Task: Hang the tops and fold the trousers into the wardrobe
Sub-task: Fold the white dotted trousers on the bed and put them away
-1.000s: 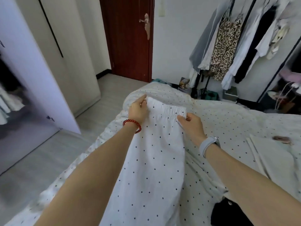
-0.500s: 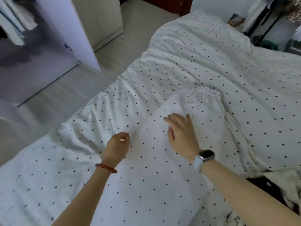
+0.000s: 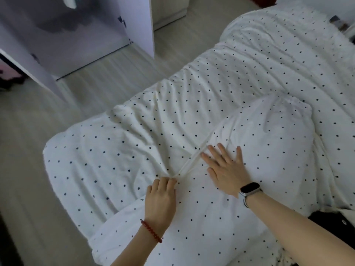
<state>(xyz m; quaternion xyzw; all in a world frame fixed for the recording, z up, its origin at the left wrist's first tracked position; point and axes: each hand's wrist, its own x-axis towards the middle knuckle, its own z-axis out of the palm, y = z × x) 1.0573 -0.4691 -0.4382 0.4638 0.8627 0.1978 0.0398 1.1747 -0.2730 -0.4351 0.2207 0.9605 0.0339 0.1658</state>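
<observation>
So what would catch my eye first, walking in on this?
Two bare arms reaching over a bed: the right hand lies flat on white polka-dot trousers, while the left hand pinches their edge. The polka-dot bedcover beneath nearly camouflages them. At upper left stands an open wardrobe door.

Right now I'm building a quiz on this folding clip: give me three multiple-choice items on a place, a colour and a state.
1. Where do the dotted trousers lie?
A. on the bed
B. on the floor
C. inside the wardrobe
2. What colour is the bracelet on the left wrist?
A. blue
B. red
C. green
3. How is the right hand placed?
A. curled in a fist
B. lifted in the air
C. flat, fingers spread, on the trousers

Answers: 1 A, they are spread over the dotted bed cover. 2 B, its beads are red. 3 C, the palm presses the fabric while the left hand pinches the edge.
</observation>
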